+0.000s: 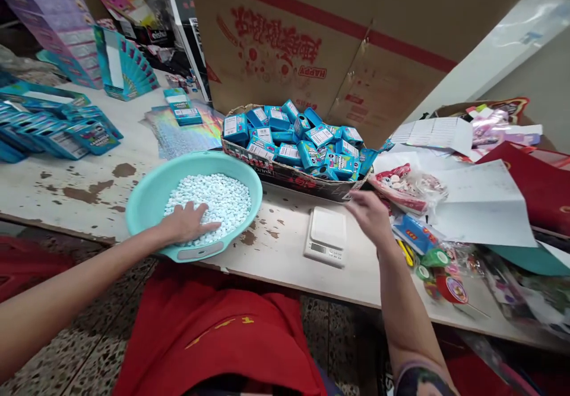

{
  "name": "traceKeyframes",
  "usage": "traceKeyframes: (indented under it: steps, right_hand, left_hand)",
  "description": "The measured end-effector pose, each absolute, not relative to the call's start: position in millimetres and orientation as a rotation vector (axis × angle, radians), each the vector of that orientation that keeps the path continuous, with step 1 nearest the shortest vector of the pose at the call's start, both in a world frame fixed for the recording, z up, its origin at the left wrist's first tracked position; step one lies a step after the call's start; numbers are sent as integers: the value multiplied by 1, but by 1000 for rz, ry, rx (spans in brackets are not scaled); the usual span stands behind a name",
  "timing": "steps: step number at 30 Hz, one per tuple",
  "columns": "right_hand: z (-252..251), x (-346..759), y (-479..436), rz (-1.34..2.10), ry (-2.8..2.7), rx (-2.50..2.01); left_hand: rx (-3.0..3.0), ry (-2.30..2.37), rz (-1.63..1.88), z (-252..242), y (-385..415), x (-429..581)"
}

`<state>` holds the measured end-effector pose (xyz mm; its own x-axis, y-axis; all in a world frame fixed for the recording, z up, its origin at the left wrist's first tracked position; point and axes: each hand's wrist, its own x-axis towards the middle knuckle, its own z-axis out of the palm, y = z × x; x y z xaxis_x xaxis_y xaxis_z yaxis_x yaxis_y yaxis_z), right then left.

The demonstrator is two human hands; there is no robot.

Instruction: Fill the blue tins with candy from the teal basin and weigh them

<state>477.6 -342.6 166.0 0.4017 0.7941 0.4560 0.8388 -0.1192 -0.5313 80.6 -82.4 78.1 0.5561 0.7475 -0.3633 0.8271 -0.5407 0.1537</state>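
My left hand (186,224) rests in a turquoise plastic basin (146,191), fingers spread on a heap of small pale blue-white candies (225,197). Above the bench, to the right of a white digital scale (328,230), my right hand (370,213) hangs slightly blurred, its fingers apart and nothing visible in them. Its fingertips are close to the right front corner of a low open carton (307,188). Many small blue candy boxes (289,154) fill that carton in a jumble. The scale's platform bears nothing.
Flat blue cartons (71,129) lie stacked at left, near a fanned set of blue packs (127,66). Two blue boxes (182,108) sit on shiny sheets. A large cardboard box (285,40) stands behind. Papers (481,206), bagged sweets (405,185) and tape rolls (435,258) crowd the right.
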Motion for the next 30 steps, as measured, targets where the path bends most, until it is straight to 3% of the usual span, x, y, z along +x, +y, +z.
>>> traceKeyframes:
  steps: [4,11,17,23,30]
  right_hand:
    - [188,536,-272,-356,-1440,-1958]
    - [177,535,-218,-71,-1718,-2095]
    - [183,532,-213,114,-1395,-1991]
    - [213,494,-225,369,-797,-1190]
    - [135,369,-290,1014,-213,-710]
  left_hand:
    - [2444,1274,-406,85,-104,99]
    - [2431,1158,-372,95,-120,117]
    - [2416,1035,-346,97,-118,119]
    - [2281,1054,-300,92,-104,118]
    - [1237,1152,178,110,-92,108]
